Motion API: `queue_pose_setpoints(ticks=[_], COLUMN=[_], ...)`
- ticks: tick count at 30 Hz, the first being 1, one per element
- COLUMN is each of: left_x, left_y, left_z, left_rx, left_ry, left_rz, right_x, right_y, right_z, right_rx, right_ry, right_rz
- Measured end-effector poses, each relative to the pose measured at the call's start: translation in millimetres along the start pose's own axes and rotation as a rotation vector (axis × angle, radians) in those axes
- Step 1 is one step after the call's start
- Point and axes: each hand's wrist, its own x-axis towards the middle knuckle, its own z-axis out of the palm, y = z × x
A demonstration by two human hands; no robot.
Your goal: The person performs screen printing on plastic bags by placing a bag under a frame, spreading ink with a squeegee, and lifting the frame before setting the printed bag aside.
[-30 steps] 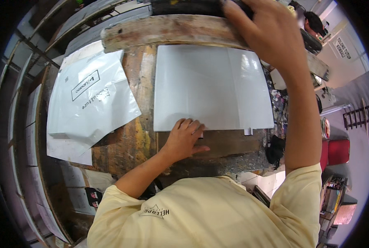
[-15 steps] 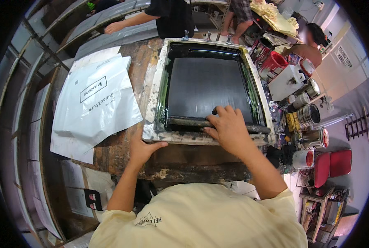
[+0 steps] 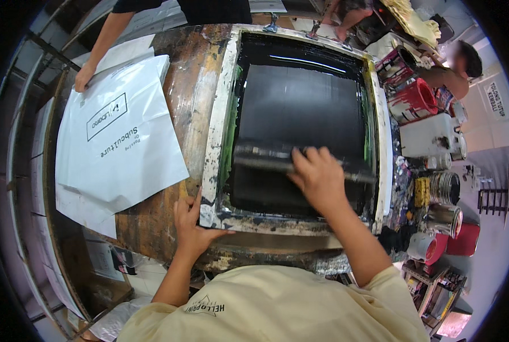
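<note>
A wooden-framed printing screen (image 3: 214, 142) lies flat on the stained table, its mesh black with ink. My right hand (image 3: 318, 178) grips a long black squeegee (image 3: 266, 157) that lies across the mesh, a little below its middle. My left hand (image 3: 193, 223) presses on the frame's near left corner, fingers spread over the white, paint-flecked wood.
A stack of white printed plastic bags (image 3: 117, 131) lies left of the screen; another person's hand (image 3: 84, 77) rests on its far corner. Ink tins and red buckets (image 3: 417, 102) crowd the right side. A further person (image 3: 465, 65) sits at the far right.
The screen, raised a second ago over a white sheet, is now flat on the table. My right hand left the frame's edge and took the squeegee; my left hand moved to the frame corner.
</note>
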Motion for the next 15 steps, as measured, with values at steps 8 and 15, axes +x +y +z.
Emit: queue_pose_setpoints(ticks=[8, 15], left_x=[-6.1, -22.4], left_y=[-2.0, 5.0], left_z=[-4.2, 9.8], left_rx=[-0.102, -0.335], left_ry=[0.036, 0.142], left_rz=[0.088, 0.042], right_x=[171.9, 233.1], right_y=[124.1, 163.3], right_z=[35.6, -0.1], right_rx=[-0.103, -0.089], right_ry=[0.063, -0.134], right_rz=[-0.038, -0.050])
